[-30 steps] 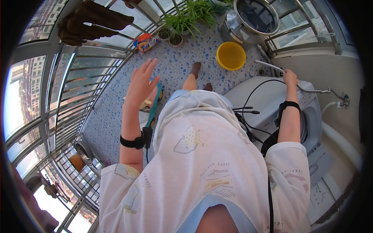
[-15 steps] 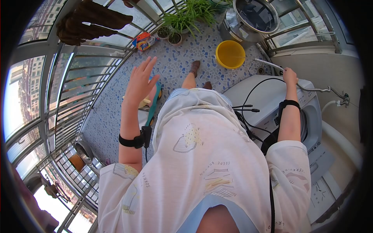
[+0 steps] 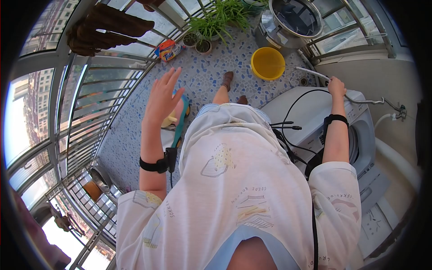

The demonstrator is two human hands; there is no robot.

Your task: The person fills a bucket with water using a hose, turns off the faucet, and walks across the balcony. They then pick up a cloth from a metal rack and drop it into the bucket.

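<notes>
Right hand: my right hand (image 3: 336, 86) is wrapped round the hose (image 3: 313, 74), near its white end, above the washer (image 3: 288, 104).
Hose: in my right grip; ribbed part runs back toward the wall tap (image 3: 399, 113), free end points at the bucket (image 3: 271, 55), short of its rim.
Left hand: my left hand (image 3: 163, 98) is wide, holds nothing, fingers up, thumb apart; raised over a teal-edged item (image 3: 181, 122), contact can't tell.
Bucket: yellow, on the speckled floor (image 3: 198, 72), just beside the steel drum (image 3: 273, 32).
Washer: on my right, black cables (image 3: 288, 128) between it and my shirt (image 3: 243, 166).
Far railing: plants (image 3: 219, 20), Tide bag (image 3: 168, 50) near them.
Wrists: black band on each.
</notes>
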